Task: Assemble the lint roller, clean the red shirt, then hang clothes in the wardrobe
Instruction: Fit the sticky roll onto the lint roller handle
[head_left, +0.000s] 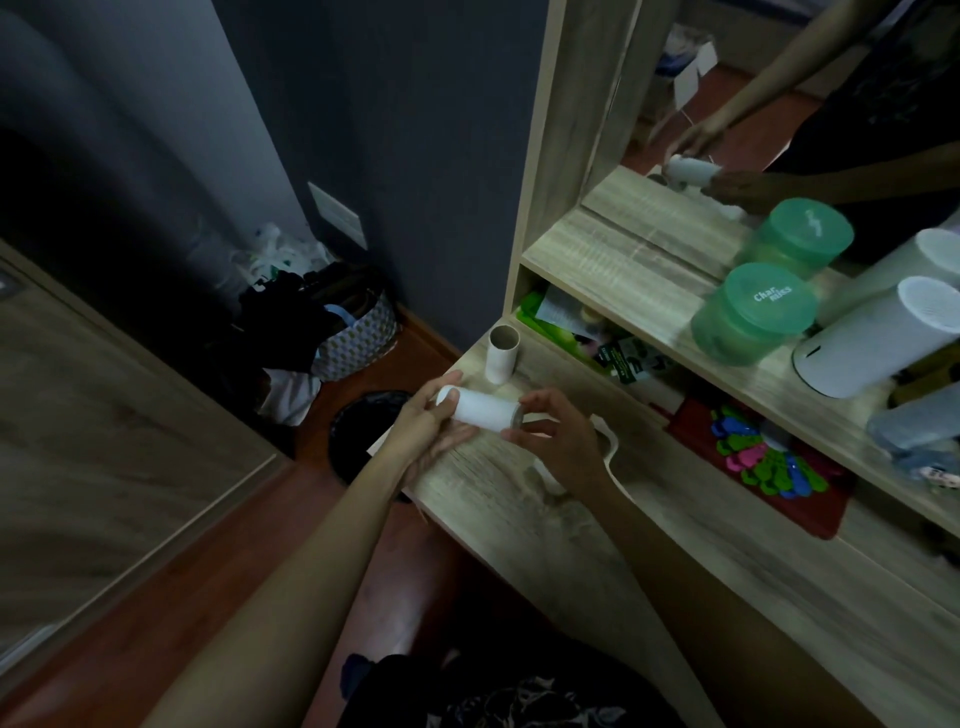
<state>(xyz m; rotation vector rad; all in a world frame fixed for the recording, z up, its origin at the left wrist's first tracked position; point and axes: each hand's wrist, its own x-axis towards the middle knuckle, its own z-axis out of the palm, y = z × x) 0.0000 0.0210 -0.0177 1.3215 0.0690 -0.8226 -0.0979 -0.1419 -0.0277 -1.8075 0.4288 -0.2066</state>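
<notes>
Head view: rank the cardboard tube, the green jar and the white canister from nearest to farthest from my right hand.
From the right hand, at the white roll's end:
1. Cardboard tube, upright on the desk, just beyond the roll.
2. Green jar, on the shelf, to the right.
3. White canister, same shelf, farther right.

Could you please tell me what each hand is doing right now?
Left hand: holds the white roll.
Right hand: pinches the roll's end.

free: bare desktop (701, 561) along near edge | blocked: upright cardboard tube (502, 354) at far corner; shelf (597, 260) overhangs right
</notes>
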